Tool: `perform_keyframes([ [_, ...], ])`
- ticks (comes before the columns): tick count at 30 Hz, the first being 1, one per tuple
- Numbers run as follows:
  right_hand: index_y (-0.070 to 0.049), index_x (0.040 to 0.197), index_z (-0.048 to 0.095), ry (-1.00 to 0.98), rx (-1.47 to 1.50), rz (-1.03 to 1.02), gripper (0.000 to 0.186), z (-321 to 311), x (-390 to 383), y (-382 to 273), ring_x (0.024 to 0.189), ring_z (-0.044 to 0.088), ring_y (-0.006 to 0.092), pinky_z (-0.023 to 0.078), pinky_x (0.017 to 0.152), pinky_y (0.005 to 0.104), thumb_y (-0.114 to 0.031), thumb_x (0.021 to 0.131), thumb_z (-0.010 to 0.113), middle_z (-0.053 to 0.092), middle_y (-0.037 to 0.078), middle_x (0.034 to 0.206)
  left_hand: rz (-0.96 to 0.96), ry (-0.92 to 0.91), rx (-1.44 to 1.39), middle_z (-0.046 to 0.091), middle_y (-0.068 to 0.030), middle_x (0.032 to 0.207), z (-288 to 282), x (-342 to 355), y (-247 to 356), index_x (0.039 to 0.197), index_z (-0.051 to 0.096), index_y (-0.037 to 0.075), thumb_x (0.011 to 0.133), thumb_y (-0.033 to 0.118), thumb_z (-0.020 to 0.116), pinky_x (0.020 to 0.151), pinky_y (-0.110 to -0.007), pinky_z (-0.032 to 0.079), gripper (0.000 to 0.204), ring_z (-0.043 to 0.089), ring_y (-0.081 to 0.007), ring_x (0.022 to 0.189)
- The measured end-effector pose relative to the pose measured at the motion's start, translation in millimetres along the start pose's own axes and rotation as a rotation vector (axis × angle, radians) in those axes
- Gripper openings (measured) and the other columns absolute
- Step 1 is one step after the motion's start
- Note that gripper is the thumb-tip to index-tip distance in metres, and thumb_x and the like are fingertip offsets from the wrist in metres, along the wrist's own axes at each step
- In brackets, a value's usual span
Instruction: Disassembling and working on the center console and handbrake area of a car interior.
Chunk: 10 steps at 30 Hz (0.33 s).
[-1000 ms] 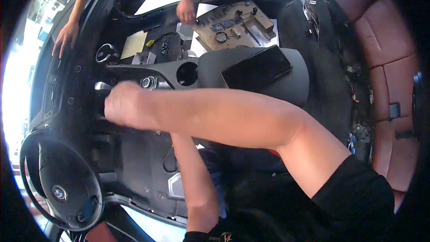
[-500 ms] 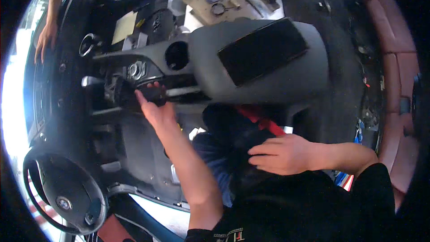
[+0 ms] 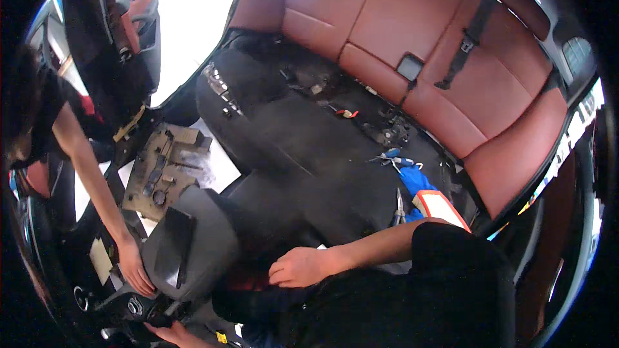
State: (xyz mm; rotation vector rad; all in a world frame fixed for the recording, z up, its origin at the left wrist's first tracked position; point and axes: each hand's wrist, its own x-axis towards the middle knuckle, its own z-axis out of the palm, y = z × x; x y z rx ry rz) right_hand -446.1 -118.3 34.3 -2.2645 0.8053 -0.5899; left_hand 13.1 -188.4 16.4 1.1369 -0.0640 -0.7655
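Note:
At the lower left, my left hand point(image 3: 173, 334) reaches the centre console. Its fingertips close on a dark part beside the silver-ringed round knob point(image 3: 135, 306); the part's shape is lost in shadow. My right hand point(image 3: 300, 267) rests by my lap above dark red fabric point(image 3: 248, 281), its fingers loosely curled with nothing seen in them. Another person's hand point(image 3: 137, 272) lies on the console, next to the grey armrest point(image 3: 209, 241). On that armrest lies a flat black panel point(image 3: 174, 248).
Beyond the armrest, a beige board point(image 3: 145, 183) with fitted parts sits on a white sheet point(image 3: 222, 167). Pliers point(image 3: 398, 209), screwdrivers point(image 3: 390, 153) and a red-edged white box point(image 3: 442, 209) lie on the black floor. A red-brown rear seat point(image 3: 400, 19) spans the back.
The view has swung right toward the rear seat. The other person's hand has come down onto the console. My left hand stays at the console; my right fingers are more curled.

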Motion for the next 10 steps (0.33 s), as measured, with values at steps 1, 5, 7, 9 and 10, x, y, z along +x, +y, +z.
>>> perform_keyframes([
  [1, -0.008, 0.105, 0.065, 0.055, -0.059, 0.066, 0.022, -2, -16, 10, 0.095, 0.063, 0.0252, 0.052, 0.082, 0.0381, -0.021, 0.087, 0.062, 0.063, 0.008, 0.109, -0.019, -0.046, 0.008, 0.038, -0.0127, 0.144, 1, 11, -10, 0.14, 0.041, 0.009, 0.093, 0.05, 0.052, 0.112, -0.054, 0.023, 0.063, 0.034, -0.033, 0.132],
  [5, -0.007, 0.1, 0.066, 0.353, -0.303, 0.185, 0.02, -22, -76, 50, 0.1, 0.061, 0.0277, 0.049, 0.087, 0.0397, -0.02, 0.085, 0.064, 0.064, 0.01, 0.108, 0.056, -0.17, 0.15, 0.023, -0.0133, 0.154, -50, 75, -18, 0.151, 0.027, 0.019, 0.092, 0.05, 0.053, 0.111, -0.057, 0.027, 0.071, 0.028, -0.0365, 0.138],
  [7, -0.008, 0.104, 0.065, 0.447, -0.452, 0.248, 0.023, -43, -98, 64, 0.106, 0.059, 0.0288, 0.048, 0.091, 0.0419, -0.021, 0.085, 0.063, 0.063, 0.011, 0.111, 0.389, -0.361, 0.284, 0.031, -0.0153, 0.129, -133, 156, -24, 0.137, 0.029, 0.003, 0.087, 0.034, 0.059, 0.112, -0.056, 0.022, 0.066, 0.035, -0.0353, 0.122],
  [9, -0.008, 0.107, 0.063, 0.517, -0.547, 0.461, 0.028, -56, -138, 78, 0.111, 0.056, 0.0328, 0.045, 0.097, 0.0443, -0.025, 0.085, 0.062, 0.061, 0.012, 0.117, 0.738, -0.622, 0.518, 0.028, -0.0342, 0.141, -130, 162, -34, 0.146, 0.012, -0.015, 0.091, 0.042, 0.059, 0.11, -0.05, 0.025, 0.092, 0.035, -0.038, 0.128],
  [10, -0.008, 0.111, 0.063, 0.522, -0.518, 0.6, 0.032, -65, -153, 77, 0.115, 0.054, 0.0331, 0.042, 0.1, 0.0444, -0.027, 0.086, 0.062, 0.059, 0.013, 0.12, 0.731, -0.633, 0.518, 0.028, -0.0342, 0.141, -126, 163, -37, 0.146, 0.012, -0.015, 0.091, 0.042, 0.059, 0.11, -0.05, 0.025, 0.092, 0.035, -0.038, 0.128],
])
